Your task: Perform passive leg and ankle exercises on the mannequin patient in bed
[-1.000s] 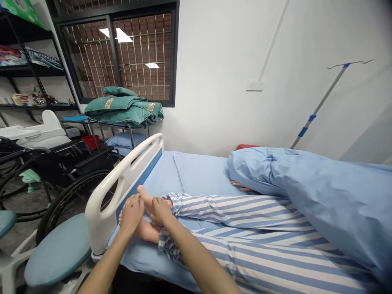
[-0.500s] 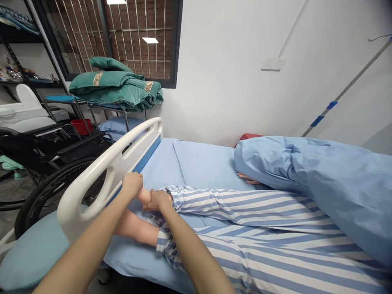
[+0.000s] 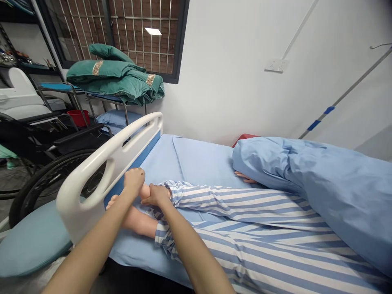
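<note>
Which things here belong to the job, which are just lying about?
Job: left hand, right hand, bare foot between them, striped pyjama trousers.
Lying about: folded green quilts, wheelchair, red bucket.

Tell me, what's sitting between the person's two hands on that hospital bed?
In the head view, a bare foot in striped pyjamas lies between the left hand and the right hand.

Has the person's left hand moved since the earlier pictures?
Yes: the left hand now sits further along the white bed rail, toward its far end.
</note>
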`<state>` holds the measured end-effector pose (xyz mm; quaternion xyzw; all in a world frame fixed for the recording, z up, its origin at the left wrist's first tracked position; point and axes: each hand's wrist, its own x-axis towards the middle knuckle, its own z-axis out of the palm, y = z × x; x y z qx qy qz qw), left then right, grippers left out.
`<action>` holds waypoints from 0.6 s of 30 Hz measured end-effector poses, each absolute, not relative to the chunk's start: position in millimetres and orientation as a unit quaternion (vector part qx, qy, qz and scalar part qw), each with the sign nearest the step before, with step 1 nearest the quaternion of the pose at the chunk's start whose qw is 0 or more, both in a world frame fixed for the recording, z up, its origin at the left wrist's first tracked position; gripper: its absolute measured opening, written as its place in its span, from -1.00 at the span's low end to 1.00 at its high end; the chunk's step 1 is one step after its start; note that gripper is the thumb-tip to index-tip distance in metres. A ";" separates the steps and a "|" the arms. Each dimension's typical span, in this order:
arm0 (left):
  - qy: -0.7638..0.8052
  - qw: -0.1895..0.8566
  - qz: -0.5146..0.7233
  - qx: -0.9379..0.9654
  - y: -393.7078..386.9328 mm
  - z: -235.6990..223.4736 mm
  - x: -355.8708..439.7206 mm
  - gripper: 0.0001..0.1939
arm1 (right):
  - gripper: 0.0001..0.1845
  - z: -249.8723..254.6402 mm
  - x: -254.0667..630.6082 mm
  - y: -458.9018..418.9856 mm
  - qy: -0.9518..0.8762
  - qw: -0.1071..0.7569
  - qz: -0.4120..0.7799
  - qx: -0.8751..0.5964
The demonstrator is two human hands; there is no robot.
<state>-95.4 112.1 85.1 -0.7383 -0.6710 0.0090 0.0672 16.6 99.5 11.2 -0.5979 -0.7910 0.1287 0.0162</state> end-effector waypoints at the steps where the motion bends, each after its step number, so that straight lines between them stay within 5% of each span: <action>1: -0.670 0.089 -0.009 -0.737 107.7 83.8 -96.9 -0.60 | -0.24 11.5 16.3 98.8 -0.790 0.017 0.128 -0.599; 9: -0.683 0.140 -0.043 -0.715 83.8 82.5 -107.9 -0.57 | -0.22 14.8 14.6 95.0 -0.785 0.013 0.128 -0.606; 18: -0.688 0.073 0.087 -0.717 114.5 103.0 -99.3 -0.62 | -0.25 14.5 15.8 94.0 -0.782 0.022 0.127 -0.610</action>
